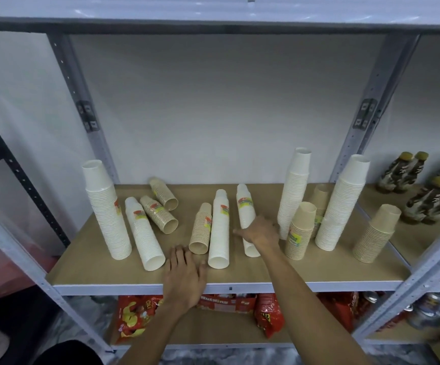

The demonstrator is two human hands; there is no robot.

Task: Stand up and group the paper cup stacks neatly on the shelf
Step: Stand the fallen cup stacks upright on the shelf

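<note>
Paper cup stacks stand and lie on the wooden shelf [305, 270]. Upright are a tall white stack [107, 212] at the left, two white stacks [293, 193] [341, 204] at the right, and brown stacks [301, 230] [378, 233], with another brown one [320, 198] behind. On their sides lie a white stack [145, 235], two brown stacks [159, 213] [163, 193], a brown stack [200, 229] and two white stacks [220, 230] [245, 204]. My left hand [184, 275] rests flat on the shelf front near the brown stack's mouth. My right hand [261, 233] is spread over the rightmost lying white stack, thumb out to the left.
Grey metal uprights [371, 111] frame the bay, with a shelf board close overhead. Dark bottles with yellow caps [429, 196] stand in the bay to the right. Red snack bags [134, 317] and cans [437, 309] fill the shelf below.
</note>
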